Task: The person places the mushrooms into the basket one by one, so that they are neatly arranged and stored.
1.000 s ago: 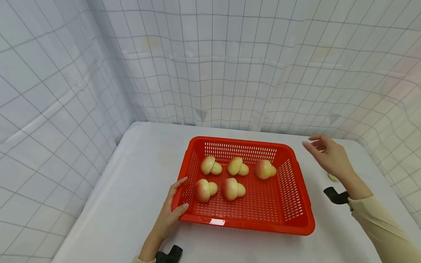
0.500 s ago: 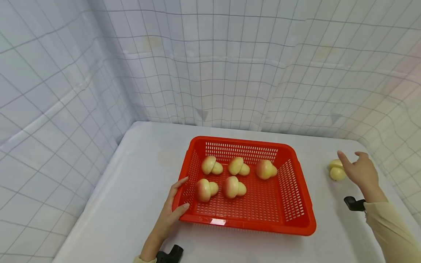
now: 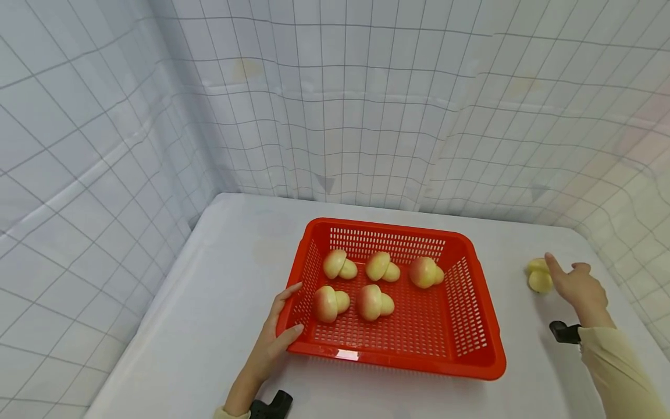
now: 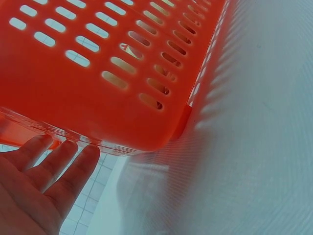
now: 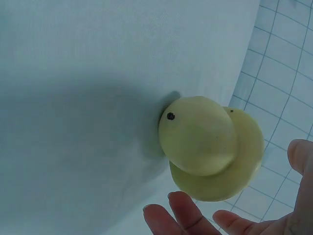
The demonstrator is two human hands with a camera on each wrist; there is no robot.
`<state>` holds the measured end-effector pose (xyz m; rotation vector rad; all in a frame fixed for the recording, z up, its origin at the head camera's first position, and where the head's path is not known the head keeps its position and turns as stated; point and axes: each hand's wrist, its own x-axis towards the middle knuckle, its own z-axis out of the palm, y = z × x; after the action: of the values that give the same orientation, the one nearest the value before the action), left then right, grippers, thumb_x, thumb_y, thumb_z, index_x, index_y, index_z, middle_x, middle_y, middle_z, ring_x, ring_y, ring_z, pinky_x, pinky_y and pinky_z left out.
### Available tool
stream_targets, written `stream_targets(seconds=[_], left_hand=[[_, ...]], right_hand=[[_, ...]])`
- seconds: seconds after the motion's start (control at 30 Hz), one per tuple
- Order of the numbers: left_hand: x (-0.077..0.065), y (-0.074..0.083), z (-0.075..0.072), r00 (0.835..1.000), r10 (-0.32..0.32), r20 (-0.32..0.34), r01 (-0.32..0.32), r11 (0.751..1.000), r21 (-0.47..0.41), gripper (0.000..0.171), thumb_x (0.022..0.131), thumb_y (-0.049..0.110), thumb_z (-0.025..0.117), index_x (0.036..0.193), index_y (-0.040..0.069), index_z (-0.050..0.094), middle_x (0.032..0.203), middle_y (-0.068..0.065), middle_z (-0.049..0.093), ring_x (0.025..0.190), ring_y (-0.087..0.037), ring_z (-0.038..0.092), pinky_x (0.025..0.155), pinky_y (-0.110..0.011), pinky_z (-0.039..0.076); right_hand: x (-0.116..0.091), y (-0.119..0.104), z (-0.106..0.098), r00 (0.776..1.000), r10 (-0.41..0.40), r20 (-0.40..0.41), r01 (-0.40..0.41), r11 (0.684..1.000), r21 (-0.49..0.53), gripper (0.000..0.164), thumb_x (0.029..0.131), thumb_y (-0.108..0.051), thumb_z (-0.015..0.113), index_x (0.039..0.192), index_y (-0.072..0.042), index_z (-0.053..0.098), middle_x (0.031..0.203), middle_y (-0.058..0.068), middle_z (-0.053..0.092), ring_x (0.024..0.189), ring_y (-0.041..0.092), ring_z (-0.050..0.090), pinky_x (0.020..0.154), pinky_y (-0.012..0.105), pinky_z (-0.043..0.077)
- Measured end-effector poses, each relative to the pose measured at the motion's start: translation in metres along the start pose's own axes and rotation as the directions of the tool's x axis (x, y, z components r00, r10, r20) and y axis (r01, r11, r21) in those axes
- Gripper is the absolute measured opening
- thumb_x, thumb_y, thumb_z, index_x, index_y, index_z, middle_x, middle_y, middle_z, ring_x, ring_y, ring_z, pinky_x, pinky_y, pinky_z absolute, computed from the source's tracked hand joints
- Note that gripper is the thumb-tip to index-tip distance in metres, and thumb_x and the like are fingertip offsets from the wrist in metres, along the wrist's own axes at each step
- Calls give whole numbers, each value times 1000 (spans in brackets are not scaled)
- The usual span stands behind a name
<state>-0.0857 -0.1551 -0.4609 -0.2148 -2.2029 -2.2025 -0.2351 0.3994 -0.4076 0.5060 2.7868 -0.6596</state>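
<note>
My left hand [image 3: 265,348] holds the left rim of a red plastic basket [image 3: 398,368] near its front corner, thumb and a finger over the edge. In the left wrist view, its fingertips [image 4: 87,155] lie against the rim from outside. Inside the basket are several mushrooms with yellow and reddish caps, such as the front-left mushroom [image 3: 325,304]. A pale yellow mushroom [image 3: 540,280] lies on the table at the right. Beside it my right hand [image 3: 581,291] hovers with fingers spread; in the right wrist view, fingers and thumb stand around the mushroom [image 5: 198,137] with gaps between.
A white cloth covers the table [image 3: 225,256]. White grid-patterned curtains [image 3: 335,116] enclose the back and both sides. Black wrist mounts [image 3: 565,331] sit below each hand.
My right hand has moved right and lower, from beside the basket to the mushroom on the table, which looks slightly turned. The left hand stays on the basket rim.
</note>
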Motion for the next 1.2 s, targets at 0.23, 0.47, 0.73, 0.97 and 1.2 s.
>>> stream_targets(seconds=[0.23,0.47,0.73,0.97,1.2], left_hand=[[0,0,0,1000,-2,-5,2,1000,9,66,83,9,54,144,24,32,145,-12,28,123,-39,37,87,-41,49],[0,0,1,1000,-6,-13,6,1000,18,67,82,9,55,144,24,32,145,-12,28,123,-40,36,87,-42,49],[0,1,0,1000,9,3,-9,1000,5,65,84,8,53,144,22,31,146,-12,28,124,-39,35,89,-43,47],[2,0,-1,1000,22,20,-22,1000,-8,63,86,7,51,144,21,31,146,-12,27,124,-40,35,90,-44,45],[1,0,-1,1000,18,17,-18,1000,-6,63,86,7,50,145,21,31,146,-13,27,123,-40,36,89,-44,45]], right_hand=[[5,0,5,1000,18,0,-18,1000,24,102,90,-68,14,135,23,7,120,52,28,104,65,37,78,61,38],[8,-1,9,1000,20,3,-20,998,51,102,90,-68,16,134,24,9,111,46,43,103,62,40,78,60,38],[10,1,16,1000,21,0,-21,997,68,101,91,-66,18,133,25,11,108,44,43,100,59,42,75,56,39],[7,2,20,1000,-6,-21,7,996,86,100,92,-65,22,133,26,12,114,46,36,100,59,42,74,56,39],[5,2,22,998,-48,-45,51,996,73,98,92,-64,27,131,26,16,114,45,38,97,58,45,71,53,40]])
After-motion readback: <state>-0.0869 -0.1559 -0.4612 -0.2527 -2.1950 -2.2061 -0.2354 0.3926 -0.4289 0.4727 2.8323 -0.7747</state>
